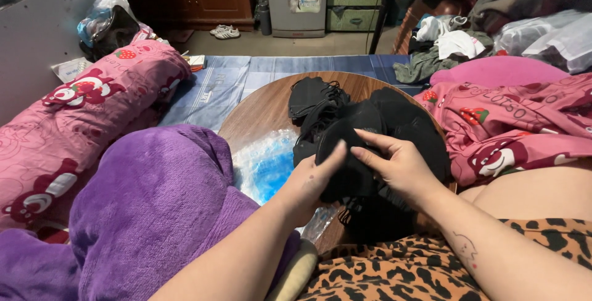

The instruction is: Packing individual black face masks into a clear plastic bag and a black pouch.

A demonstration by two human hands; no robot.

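Black face mask (348, 153) held between both hands above the near edge of the round wooden tabletop (259, 113). Left hand (308, 181) grips its left side, thumb up against the fabric; right hand (401, 165) pinches the top edge with fingertips. Purple blanket (154, 208) lies just left of the forearms. Clear plastic bag (265, 162) (bluish inside) sits on the tabletop beside the left hand. Behind the held mask, a pile of black masks (382, 113). Farther back: pink patterned pillow (80, 110), blue mat (216, 85).
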